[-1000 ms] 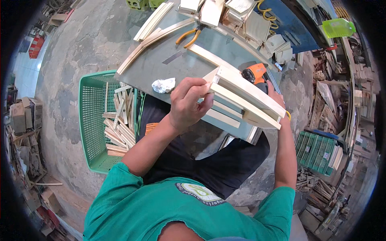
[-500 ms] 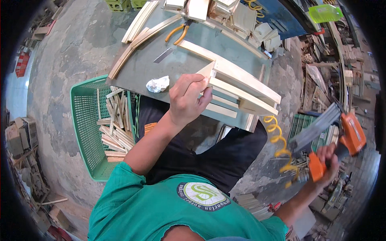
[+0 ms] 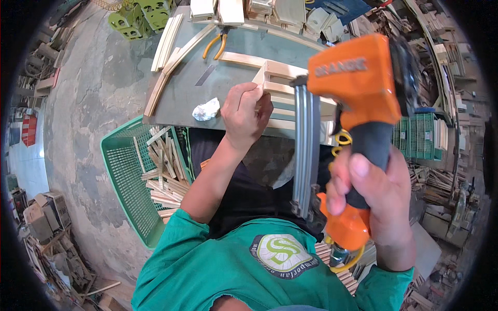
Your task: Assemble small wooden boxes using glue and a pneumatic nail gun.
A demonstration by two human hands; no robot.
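In my right hand [image 3: 381, 192] is an orange nail gun [image 3: 350, 78], gripped by its black handle and raised at the right, close to the camera. Its grey magazine [image 3: 306, 150] covers part of the work. My left hand [image 3: 245, 111] has its fingers closed on the near left corner of a pale wooden frame [image 3: 265, 72] made of slats. That frame lies on the grey worktable [image 3: 181, 103], its right end hidden behind the nail gun. A crumpled white wad [image 3: 206, 109] sits just left of my left hand.
Pliers with orange handles [image 3: 215, 45] and a flat metal strip [image 3: 205, 75] lie on the table beyond. Long wood strips [image 3: 171, 72] line its left edge. A green basket [image 3: 124, 171] of wooden sticks stands at the left. A coiled yellow hose [image 3: 342, 137] hangs at the right.
My right hand has swung the nail gun up and inward from the far right toward the frame. My left hand stays on the frame's corner.
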